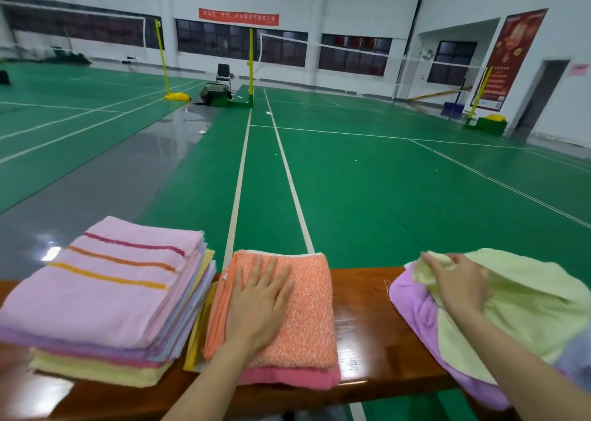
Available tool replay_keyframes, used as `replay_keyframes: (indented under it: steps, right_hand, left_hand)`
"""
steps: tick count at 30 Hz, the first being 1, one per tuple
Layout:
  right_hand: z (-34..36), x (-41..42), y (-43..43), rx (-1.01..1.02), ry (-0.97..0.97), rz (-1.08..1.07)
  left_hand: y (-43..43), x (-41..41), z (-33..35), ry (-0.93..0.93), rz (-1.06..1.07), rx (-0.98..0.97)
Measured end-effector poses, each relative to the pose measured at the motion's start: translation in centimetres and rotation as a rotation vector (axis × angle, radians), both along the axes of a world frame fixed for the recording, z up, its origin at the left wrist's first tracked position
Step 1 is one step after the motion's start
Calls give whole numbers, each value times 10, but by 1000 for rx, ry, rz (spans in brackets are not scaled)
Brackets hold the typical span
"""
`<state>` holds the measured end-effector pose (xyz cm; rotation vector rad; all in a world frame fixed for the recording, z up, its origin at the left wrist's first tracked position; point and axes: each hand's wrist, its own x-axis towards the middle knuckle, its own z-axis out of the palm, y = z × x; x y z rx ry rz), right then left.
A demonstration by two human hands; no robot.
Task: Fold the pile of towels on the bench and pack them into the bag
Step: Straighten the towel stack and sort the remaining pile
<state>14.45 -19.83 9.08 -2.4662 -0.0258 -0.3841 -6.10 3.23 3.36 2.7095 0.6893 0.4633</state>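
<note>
We take the bench (pixel 361 334) as our landmark: a glossy brown wooden one that runs across the bottom of the view.

At the middle of the bench lies a folded orange towel (pixel 307 318), set on top of a folded pink towel (pixel 287 380) whose edge shows along the bench's near side. We see the left hand (pixel 259 305) lying flat on the orange towel, fingers straight and spread, pressing down and gripping nothing.

On the bench's left end sits a stack (pixel 96 292) of folded towels, with a pale pink one with three coloured stripes on top.

On the bench's right end a pale green towel (pixel 527 299) lies crumpled over a purple towel (pixel 412 312). The right hand (pixel 454 288) has its fingers curled around a bunched corner of the green towel, pinching it at the far side of the bench.

Beyond the bench stretches a green court floor (pixel 351 180).
</note>
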Motion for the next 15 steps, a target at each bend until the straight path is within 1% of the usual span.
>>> replay_keyframes:
  steps: [2, 4, 6, 7, 9, 11, 13, 15]
  right_hand:
    - [24, -12, 32, 154, -128, 152]
    - [46, -34, 65, 269, -231, 298]
    - [63, -61, 95, 379, -266, 461]
    - [68, -75, 107, 469, -244, 574]
    - [74, -99, 128, 680, -79, 809]
    - [72, -115, 141, 779, 140, 967]
    - [57, -122, 149, 766, 325, 1043]
    - [36, -122, 151, 691, 490, 1077]
  left_hand:
    - [-3, -5, 4, -80, -25, -118]
    - [-6, -11, 7, -167, -44, -291]
    - [-9, -15, 10, -257, -93, -485]
    - [-10, -16, 15, -341, -122, -602]
    - [-5, -15, 22, -553, -159, -852]
    - [5, -14, 28, -700, -125, -1026]
    - [17, -15, 27, -781, -99, -1168]
    - [24, -18, 21, -803, -104, -1256]
